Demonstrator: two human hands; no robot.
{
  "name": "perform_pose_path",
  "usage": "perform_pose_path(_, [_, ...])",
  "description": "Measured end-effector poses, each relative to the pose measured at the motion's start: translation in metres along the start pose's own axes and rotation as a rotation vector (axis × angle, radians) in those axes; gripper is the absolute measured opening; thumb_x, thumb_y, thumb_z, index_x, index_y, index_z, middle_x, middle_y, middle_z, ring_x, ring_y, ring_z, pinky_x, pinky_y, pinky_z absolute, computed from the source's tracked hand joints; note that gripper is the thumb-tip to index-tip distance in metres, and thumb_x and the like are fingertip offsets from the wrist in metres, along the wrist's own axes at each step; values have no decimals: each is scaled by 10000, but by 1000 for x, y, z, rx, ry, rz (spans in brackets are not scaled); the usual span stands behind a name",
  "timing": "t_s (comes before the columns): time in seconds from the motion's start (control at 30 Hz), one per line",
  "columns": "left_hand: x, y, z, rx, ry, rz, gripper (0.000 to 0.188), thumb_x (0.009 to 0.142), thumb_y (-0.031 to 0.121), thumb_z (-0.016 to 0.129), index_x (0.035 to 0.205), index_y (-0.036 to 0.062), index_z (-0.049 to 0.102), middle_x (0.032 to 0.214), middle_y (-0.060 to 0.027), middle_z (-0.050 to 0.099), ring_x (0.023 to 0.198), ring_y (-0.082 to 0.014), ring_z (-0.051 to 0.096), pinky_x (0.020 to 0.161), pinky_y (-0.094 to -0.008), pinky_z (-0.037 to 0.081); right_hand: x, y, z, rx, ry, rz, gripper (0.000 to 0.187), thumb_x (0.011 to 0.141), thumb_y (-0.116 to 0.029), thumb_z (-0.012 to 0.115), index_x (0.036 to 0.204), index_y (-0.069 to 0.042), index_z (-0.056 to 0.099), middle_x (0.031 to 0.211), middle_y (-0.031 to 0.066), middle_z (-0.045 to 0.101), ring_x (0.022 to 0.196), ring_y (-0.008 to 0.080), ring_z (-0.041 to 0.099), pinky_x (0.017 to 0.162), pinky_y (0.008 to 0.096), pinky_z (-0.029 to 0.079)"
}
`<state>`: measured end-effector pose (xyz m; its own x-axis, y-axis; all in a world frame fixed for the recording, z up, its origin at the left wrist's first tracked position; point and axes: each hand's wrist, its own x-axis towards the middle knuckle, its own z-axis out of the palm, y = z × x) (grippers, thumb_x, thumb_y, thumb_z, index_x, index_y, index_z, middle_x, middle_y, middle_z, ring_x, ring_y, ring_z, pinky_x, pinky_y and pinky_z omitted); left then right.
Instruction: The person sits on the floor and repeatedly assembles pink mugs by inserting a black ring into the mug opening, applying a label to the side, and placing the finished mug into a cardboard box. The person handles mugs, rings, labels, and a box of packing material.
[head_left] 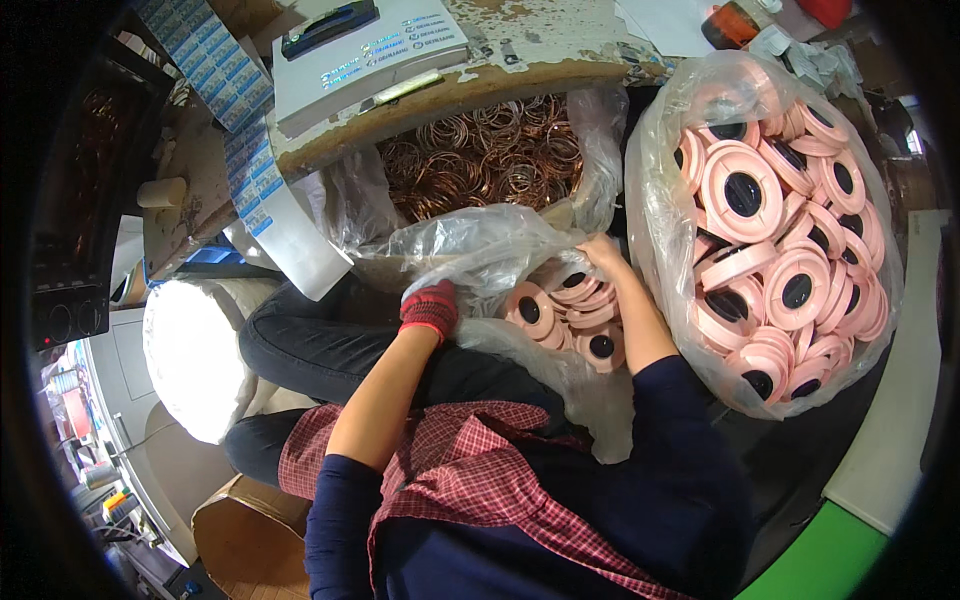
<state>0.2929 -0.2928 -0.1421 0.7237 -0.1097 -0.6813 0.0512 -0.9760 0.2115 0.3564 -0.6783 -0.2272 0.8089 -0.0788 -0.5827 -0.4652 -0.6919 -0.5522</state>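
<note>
a worker seated below a worn desk (545, 42) handles the mouth of a clear plastic bag (590, 395) part-filled with pink spools (530, 311). the step in hand looks to be working the bag's rim; done well, it would call for drawing both sides evenly, gathering plenty of film so it neither slips nor tears, and holding the mouth high enough that no spool rolls out. the left hand (430, 308), in a red-and-black glove, is closed in a fist, clamped on a fold of the film. the bare right hand (602, 254) has its fingers bent together on the far rim, seemingly pinching it; how tightly cannot be told. the spools lie in the bag between the forearms, beside a fuller bag (655, 185) at right.
</note>
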Motion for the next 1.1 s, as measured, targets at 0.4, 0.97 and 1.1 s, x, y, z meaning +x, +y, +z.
perform_pose_path(0.4, [-9, -2, 13, -123, -130, 960, 422, 958, 339, 567, 1283, 85, 659, 1238, -122, 698, 1232, -311, 608, 1092, -412, 440, 114, 4, 42, 1200, 344, 302, 375, 976, -123, 550, 1298, 65, 582, 1267, 205, 646, 1059, 363, 644, 901, 471, 534])
perform_pose_path(0.97, [-9, -8, -15, 12, -355, 316, 386, 903, 348, 647, 1262, 223, 718, 1325, -117, 667, 1233, -348, 618, 1062, -426, 472, -239, 86, 190, 0, -567, -212, 454, 985, -308, 558, 1323, -6, 560, 1233, 213, 637, 1140, 335, 611, 967, 436, 478])
perform_pose_path(1.1, [-64, -22, -56, -331, -22, 636, 374, 954, 272, 631, 1295, 125, 674, 1300, -162, 671, 1215, -332, 629, 1051, -424, 477, -210, 81, 189, -111, -575, -221, 462, 991, -318, 550, 1332, -7, 556, 1245, 206, 634, 1151, 333, 607, 978, 435, 474])
